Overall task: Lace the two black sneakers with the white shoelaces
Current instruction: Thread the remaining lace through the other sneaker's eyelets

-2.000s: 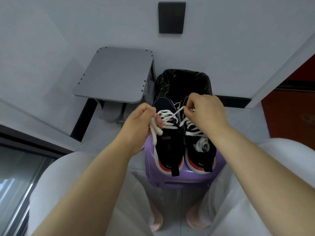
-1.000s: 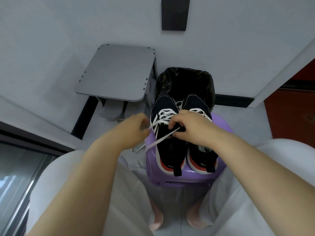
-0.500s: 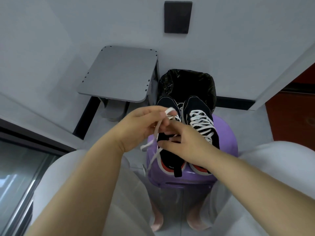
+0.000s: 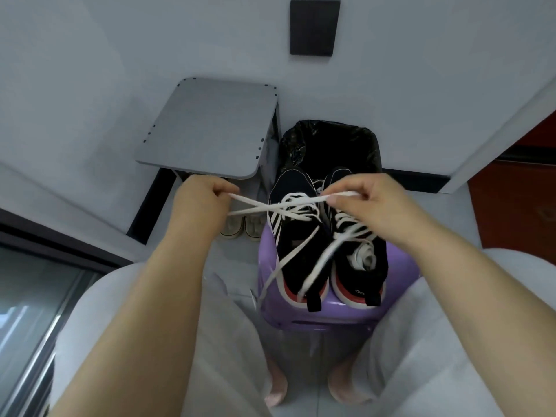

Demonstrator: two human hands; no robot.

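Two black sneakers stand side by side on a purple stool point(image 4: 301, 319), toes pointing away from me. The left sneaker point(image 4: 296, 251) has a white shoelace point(image 4: 261, 207) stretched across its top. My left hand point(image 4: 200, 203) grips one part of that lace to the left of the shoe. My right hand point(image 4: 371, 203) pinches the other part above the right sneaker point(image 4: 361, 266). The two strands cross over the left shoe, and two loose tails hang down past its heel. The right sneaker is laced in white.
A black-lined bin point(image 4: 329, 145) stands just behind the stool. A grey shelf board point(image 4: 210, 124) juts out at the left, with a pair of pale shoes point(image 4: 243, 227) under it. My knees in light trousers flank the stool. A glass panel runs along the far left.
My hands have pulled apart, left hand going left and right hand going right, and the lace is now drawn taut and crossed over the left sneaker.
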